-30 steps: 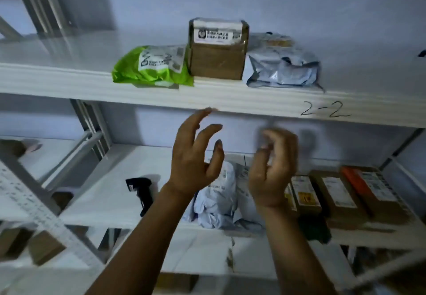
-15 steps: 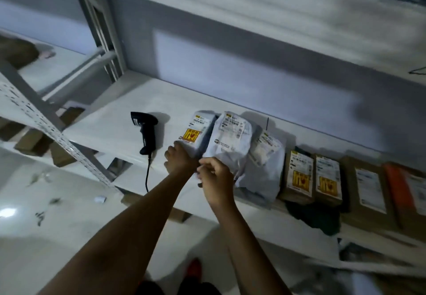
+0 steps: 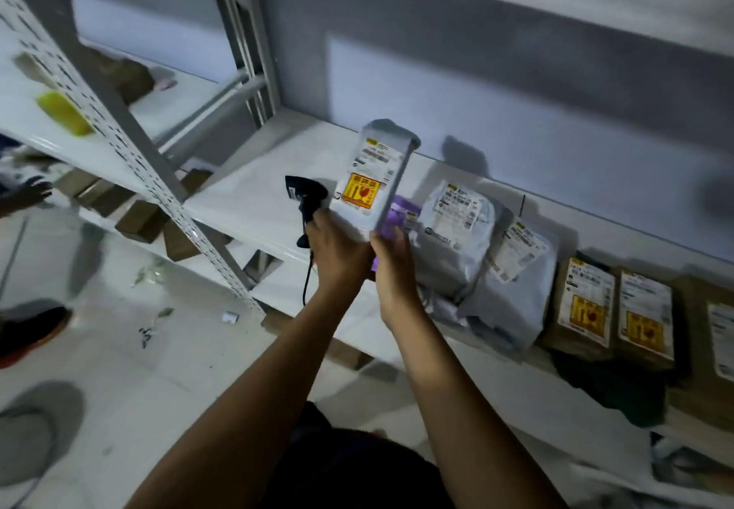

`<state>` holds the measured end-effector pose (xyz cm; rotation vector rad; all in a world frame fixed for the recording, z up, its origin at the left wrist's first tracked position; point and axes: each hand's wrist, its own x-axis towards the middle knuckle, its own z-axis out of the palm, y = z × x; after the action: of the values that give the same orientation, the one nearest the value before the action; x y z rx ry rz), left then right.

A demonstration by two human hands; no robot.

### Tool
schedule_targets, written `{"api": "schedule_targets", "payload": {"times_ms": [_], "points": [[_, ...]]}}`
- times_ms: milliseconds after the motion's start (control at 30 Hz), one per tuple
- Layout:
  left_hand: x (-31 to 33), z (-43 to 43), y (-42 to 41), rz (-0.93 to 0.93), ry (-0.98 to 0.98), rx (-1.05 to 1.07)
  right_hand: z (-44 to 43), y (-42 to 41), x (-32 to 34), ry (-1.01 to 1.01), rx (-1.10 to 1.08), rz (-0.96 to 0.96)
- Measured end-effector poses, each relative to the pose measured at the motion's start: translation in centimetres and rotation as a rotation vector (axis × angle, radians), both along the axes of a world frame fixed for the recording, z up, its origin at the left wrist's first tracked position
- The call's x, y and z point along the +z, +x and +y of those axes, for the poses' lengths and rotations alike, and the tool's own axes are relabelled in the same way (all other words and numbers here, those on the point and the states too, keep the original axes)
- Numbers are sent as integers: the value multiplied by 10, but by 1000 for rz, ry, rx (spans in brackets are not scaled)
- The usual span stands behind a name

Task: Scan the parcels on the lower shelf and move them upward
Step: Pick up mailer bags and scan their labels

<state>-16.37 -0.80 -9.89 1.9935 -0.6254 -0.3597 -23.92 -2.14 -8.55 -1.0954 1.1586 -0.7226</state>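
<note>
Held parcel: a white parcel [image 3: 371, 178] with a yellow warning sticker is up off the lower shelf [image 3: 246, 210], standing on end, label facing the person.
Left hand: the left hand [image 3: 337, 248] grips the parcel's lower left corner, fingers wrapped underneath it.
Right hand: the right hand [image 3: 391, 266] clamps the lower right edge, thumb lying along the parcel's side.
Parcel against hands: it rises straight out of both hands, which sit side by side at its bottom end, almost touching.
Scanner: the black handheld scanner [image 3: 304, 198] stands on the shelf just behind the left hand, cord dropping over the front edge.
Under the parcel: a purple packet [image 3: 405, 214] peeks out just to the right.
Still on the shelf: two grey mailer bags [image 3: 456, 230] overlap beside the right hand; further right, brown boxes [image 3: 584, 306] with yellow stickers sit in a row.
Left rack: a yellow-green item [image 3: 63, 113], blurred, lies on the neighbouring shelf.
</note>
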Motion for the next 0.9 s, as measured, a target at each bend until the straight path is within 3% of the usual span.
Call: {"api": "schedule_targets", "payload": {"times_ms": [167, 233, 300, 367, 467, 567, 733, 900], "points": [[-14, 8, 10, -14, -73, -234, -28, 32, -19, 74, -147, -41], [-16, 10, 33, 77, -78, -357, -38, 41, -30, 162, -214, -104], [-16, 10, 59, 213, -111, -331, -44, 48, -40, 208, -246, -93], [-22, 1, 86, 221, -122, -190, -44, 61, -48, 230, -266, -129], [-28, -18, 117, 155, 120, -74, -42, 78, -60, 143, -275, 35], [-40, -31, 133, 189, 393, -125, -44, 91, -71, 83, -318, 179], [-65, -30, 150, 45, 507, -313, -38, 97, -88, 131, -289, 340], [-60, -48, 177, 61, 553, -477, -44, 97, -87, 157, -358, 248]]}}
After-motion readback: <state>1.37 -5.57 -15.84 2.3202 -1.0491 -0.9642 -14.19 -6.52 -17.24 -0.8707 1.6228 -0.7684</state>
